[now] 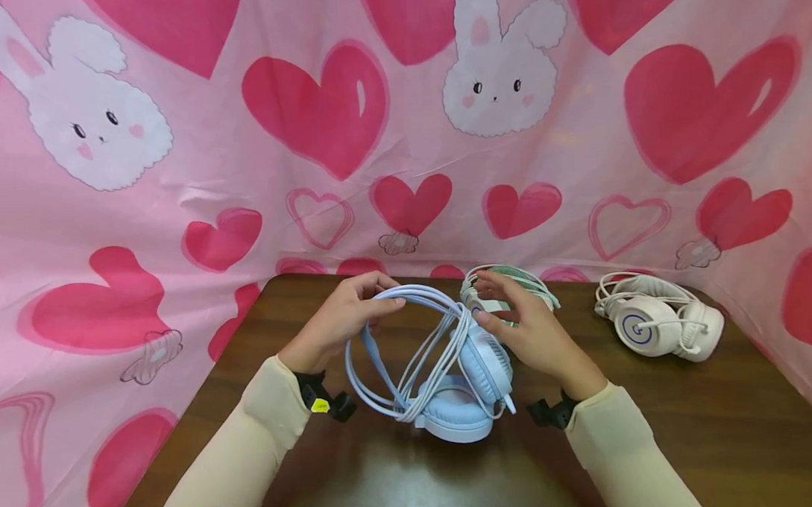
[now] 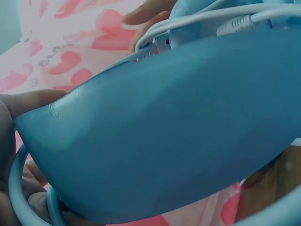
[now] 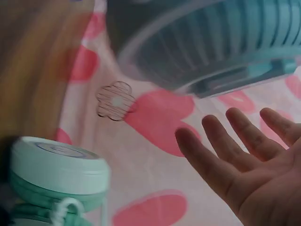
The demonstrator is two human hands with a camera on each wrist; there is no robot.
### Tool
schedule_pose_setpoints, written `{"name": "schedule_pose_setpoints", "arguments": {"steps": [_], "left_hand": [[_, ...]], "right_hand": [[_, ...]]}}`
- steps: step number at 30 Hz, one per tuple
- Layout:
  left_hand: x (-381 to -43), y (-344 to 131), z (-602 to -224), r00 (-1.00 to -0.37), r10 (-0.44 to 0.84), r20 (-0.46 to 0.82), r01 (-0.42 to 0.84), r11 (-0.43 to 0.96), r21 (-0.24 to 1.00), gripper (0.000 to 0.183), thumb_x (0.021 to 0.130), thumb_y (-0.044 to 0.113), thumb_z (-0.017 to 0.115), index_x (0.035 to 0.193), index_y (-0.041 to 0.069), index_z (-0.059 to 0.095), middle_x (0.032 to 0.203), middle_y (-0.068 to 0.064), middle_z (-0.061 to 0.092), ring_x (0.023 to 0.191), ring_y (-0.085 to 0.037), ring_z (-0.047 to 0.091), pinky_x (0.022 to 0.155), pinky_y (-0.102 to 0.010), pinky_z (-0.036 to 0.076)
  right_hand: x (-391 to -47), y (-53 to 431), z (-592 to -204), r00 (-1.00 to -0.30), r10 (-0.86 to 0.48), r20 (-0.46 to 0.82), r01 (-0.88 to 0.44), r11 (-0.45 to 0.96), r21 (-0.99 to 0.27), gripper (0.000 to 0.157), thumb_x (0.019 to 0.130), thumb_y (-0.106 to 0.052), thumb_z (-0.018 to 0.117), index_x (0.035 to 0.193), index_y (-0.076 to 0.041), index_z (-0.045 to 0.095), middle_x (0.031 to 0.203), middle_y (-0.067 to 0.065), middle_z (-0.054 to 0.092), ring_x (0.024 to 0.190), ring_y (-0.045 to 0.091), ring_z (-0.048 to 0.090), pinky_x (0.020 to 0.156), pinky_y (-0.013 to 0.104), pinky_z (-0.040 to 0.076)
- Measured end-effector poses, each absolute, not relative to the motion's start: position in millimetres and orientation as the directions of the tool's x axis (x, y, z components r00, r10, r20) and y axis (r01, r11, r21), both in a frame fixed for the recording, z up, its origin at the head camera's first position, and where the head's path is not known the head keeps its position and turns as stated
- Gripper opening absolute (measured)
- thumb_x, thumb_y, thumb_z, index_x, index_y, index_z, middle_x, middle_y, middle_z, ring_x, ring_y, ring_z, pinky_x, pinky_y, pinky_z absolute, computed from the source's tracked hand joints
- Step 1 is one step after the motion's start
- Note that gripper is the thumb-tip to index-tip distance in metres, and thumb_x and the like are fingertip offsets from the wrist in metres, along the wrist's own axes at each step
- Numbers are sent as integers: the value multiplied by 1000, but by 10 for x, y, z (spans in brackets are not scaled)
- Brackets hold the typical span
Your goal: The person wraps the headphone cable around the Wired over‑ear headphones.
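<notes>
A pair of light blue headphones (image 1: 484,363) with a white cable wound round it is held up over the table, tilted. My left hand (image 1: 337,315) grips the headband at its upper left. In the left wrist view the wide blue headband pad (image 2: 160,127) fills the middle, with the thumb and fingers at its left end. My right hand (image 1: 526,328) is beside the right ear cup, fingers apart and relaxed. In the right wrist view a gap shows between the fingers and the ribbed ear cup (image 3: 225,47).
Green-and-white headphones (image 1: 537,282) lie at the table's back, partly hidden behind my right hand. White headphones (image 1: 650,323) with a bundled cable lie at the back right. The brown table (image 1: 734,421) meets a pink curtain (image 1: 429,148) printed with hearts and rabbits.
</notes>
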State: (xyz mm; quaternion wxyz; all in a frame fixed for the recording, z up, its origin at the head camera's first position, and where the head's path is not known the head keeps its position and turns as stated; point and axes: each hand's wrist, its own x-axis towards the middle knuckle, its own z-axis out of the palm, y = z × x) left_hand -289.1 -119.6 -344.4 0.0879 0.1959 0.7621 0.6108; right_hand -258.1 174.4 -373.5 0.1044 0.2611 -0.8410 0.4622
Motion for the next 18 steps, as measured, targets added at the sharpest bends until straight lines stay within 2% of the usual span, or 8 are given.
{"name": "schedule_pose_setpoints", "arguments": {"steps": [3, 8, 11, 16, 18], "left_hand": [[-2923, -1215, -3451, -896, 440, 64, 160, 185, 970, 23, 88, 20, 71, 104, 5, 66, 75, -12, 50, 59, -23, 47, 54, -31, 42], [-3011, -1241, -3485, -860, 511, 5, 99, 159, 982, 18, 90, 15, 68, 103, 4, 66, 71, -10, 48, 58, -22, 44, 53, -29, 41], [-3083, -1236, -3519, -837, 547, -16, 77, 146, 986, 13, 91, 13, 66, 100, 5, 66, 70, -8, 47, 58, -21, 42, 53, -29, 40], [-3206, -1199, -3588, -812, 581, -53, 40, 146, 989, 10, 91, 14, 66, 96, 6, 66, 73, -7, 47, 59, -23, 38, 53, -30, 38], [-3249, -1182, -3613, -806, 588, -68, 24, 148, 989, 10, 90, 14, 66, 96, 6, 66, 74, -8, 47, 59, -22, 37, 53, -31, 38]], "right_hand": [[-2556, 1795, -3854, -845, -384, 373, -509, 362, -781, 61, 93, -21, 66, 147, -16, 38, 136, 14, 51, 123, 33, 53, 90, 48, 50], [-2507, 1822, -4023, -820, -484, 306, -463, 248, -851, 67, 95, -28, 63, 152, -16, 29, 140, 22, 45, 121, 41, 53, 90, 41, 51], [-2471, 1813, -4084, -820, -508, 265, -440, 262, -859, 71, 94, -33, 64, 153, -17, 27, 141, 20, 45, 118, 40, 55, 91, 41, 50], [-2405, 1814, -4170, -825, -508, 248, -450, 325, -832, 77, 90, -36, 67, 152, -10, 29, 138, 19, 49, 119, 38, 54, 95, 50, 45], [-2389, 1818, -4206, -826, -509, 244, -453, 339, -825, 78, 89, -36, 69, 151, -9, 30, 137, 18, 51, 120, 36, 53, 96, 50, 45]]}}
